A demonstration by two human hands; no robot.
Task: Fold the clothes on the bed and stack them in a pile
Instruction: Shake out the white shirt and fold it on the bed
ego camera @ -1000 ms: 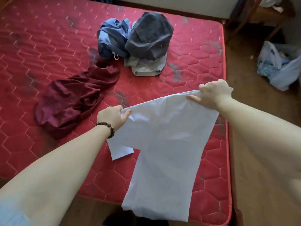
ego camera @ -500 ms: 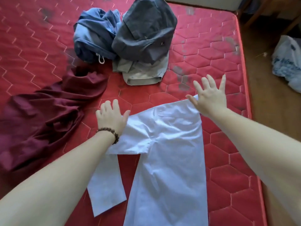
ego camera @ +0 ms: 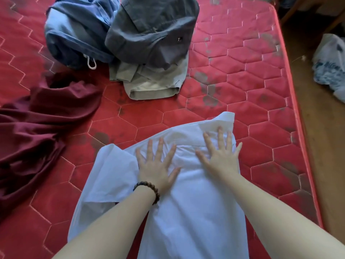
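hands moved onto white shirt (ego camera: 196, 202) | left hand (ego camera: 155, 165), right hand (ego camera: 221, 157) flat, fingers spread | quilted red mattress (ego camera: 252, 113)

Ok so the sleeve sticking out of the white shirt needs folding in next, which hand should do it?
Left, probably. The loose sleeve lies on the same side as the left hand, right beside it, while the right hand presses flat on the white shirt near its far edge.

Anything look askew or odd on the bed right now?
The red mattress has dark blotchy stains. Under the left hand, the white shirt has one sleeve bunched sideways. Other clothes lie unfolded.
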